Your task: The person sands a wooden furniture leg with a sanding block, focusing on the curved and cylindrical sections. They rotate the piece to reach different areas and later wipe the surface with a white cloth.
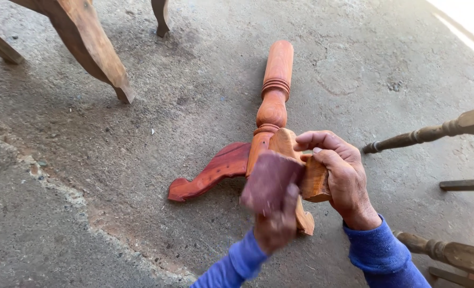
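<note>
A concrete floor is carrying everything here. A reddish turned wooden pedestal with curved legs is lying on it near the middle, its column pointing away from the person. Pale wooden furniture legs are standing at the upper left, and dark turned chair rungs are showing at the right. The right hand is gripping one curved leg of the pedestal. The left hand, blurred, is pressing a sheet of reddish-brown sandpaper against that leg.

I see no package, label, sign or screen anywhere around me. Nothing under my fingers or on the concrete floor carries print or a display.
</note>
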